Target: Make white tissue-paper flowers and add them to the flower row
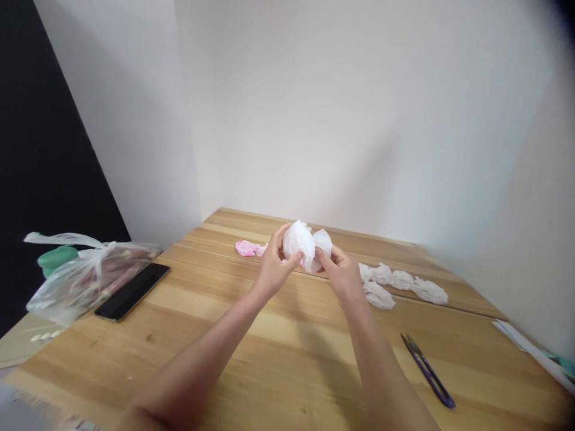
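A white tissue-paper flower (300,244) with thin layered petals is held up over the wooden table between my hands. My left hand (275,258) is closed around its left side, thumb across the lower front. With thumb and fingers my right hand (338,268) pinches a thin white petal layer (323,240) on the right side. Behind my hands lie pink paper flowers (247,248), partly hidden. To the right of my right hand sit several crumpled white paper flowers (402,280) in a loose row, with another (378,296) in front of them.
Purple-handled thread snips (427,371) lie at the right front of the table (251,371). A black phone (133,292) rests at the left edge, beside a tied clear plastic bag (96,272) and a green lid (58,258). White strips (530,350) lie along the right edge.
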`<state>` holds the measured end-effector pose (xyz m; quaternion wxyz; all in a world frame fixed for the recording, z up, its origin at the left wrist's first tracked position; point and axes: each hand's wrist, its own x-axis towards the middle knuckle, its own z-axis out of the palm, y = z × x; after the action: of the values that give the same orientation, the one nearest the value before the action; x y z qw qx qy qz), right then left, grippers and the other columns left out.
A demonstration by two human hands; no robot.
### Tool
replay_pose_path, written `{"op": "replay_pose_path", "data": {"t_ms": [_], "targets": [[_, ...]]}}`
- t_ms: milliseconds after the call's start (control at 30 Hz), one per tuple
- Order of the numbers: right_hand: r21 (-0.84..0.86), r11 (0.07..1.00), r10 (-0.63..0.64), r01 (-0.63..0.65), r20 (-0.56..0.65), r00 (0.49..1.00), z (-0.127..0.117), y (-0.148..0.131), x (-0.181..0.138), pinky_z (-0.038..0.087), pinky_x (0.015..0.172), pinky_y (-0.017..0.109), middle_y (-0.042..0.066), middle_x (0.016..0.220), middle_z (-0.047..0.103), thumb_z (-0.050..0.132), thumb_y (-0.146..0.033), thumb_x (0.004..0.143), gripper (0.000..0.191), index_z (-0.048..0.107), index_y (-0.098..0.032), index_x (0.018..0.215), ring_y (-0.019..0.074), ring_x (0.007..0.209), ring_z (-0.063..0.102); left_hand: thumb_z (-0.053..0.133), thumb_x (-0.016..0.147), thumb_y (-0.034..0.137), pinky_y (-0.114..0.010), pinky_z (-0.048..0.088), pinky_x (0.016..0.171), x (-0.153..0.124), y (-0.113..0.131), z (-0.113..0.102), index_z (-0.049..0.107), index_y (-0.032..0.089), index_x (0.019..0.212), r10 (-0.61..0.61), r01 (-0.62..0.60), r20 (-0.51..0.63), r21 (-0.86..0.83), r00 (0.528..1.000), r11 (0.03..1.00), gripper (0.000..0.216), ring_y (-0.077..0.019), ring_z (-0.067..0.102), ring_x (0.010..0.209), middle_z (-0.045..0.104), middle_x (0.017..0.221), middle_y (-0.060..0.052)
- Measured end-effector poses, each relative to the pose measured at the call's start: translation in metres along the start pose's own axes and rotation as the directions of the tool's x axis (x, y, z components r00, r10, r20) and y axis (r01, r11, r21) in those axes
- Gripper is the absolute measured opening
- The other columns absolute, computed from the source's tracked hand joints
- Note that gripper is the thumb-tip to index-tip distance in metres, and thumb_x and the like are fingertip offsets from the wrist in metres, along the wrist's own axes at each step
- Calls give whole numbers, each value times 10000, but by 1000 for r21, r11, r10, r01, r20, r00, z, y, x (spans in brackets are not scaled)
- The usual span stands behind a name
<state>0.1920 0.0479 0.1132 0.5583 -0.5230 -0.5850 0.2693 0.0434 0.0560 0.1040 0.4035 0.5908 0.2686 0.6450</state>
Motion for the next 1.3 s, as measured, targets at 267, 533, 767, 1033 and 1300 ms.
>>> {"op": "replay_pose_path", "data": {"t_ms": [267, 533, 767, 1033, 1300], "targets": [[-42, 994, -95, 98, 63, 993, -3, -4, -3, 524, 632, 304, 60, 895, 701, 526, -464, 826, 385, 666, -176, 1039, 188, 727, 636, 589, 734, 103, -346, 438, 968, 0, -5, -6, 497, 198, 1233, 61, -36, -153, 159, 986, 987, 516, -211, 560, 1124, 581, 1235, -84], [-345, 803, -524, 487, -17, 852, -7, -24, -18, 487, 810, 362, 67, 1020, 664, 562, -340, 856, 218, 636, -208, 1013, 212, 920, 605, 566, 735, 78, -330, 438, 955, -1, 4, -4, 505, 186, 1225, 90, -37, -216, 237, 972, 971, 505, -196, 558, 1116, 583, 1228, -87], [-505, 625, -614, 595, 153, 774, -2, -31, -25, 448, 799, 370, 68, 964, 648, 582, -341, 850, 353, 568, -208, 1177, 225, 863, 571, 543, 752, 76, -319, 455, 913, -4, 3, -3, 505, 200, 1226, 117, -45, -218, 308, 969, 950, 491, -190, 575, 1070, 596, 1207, -70], [-529, 684, -541, 501, 93, 836, -1, -17, -17, 450, 799, 373, 69, 961, 672, 460, -199, 855, 384, 556, -213, 1226, 221, 864, 596, 556, 764, 107, -326, 451, 920, -4, -2, -3, 512, 199, 1218, 113, -55, -175, 309, 978, 950, 465, -202, 578, 1063, 604, 1186, -75], [-410, 841, -374, 354, 35, 927, -4, -18, -17, 467, 770, 353, 45, 949, 689, 486, -276, 850, 389, 550, -218, 1229, 196, 803, 619, 563, 759, 124, -332, 455, 916, -3, -3, -3, 507, 184, 1214, 42, 0, -189, 219, 981, 976, 462, -192, 581, 1049, 589, 1204, -93]]}}
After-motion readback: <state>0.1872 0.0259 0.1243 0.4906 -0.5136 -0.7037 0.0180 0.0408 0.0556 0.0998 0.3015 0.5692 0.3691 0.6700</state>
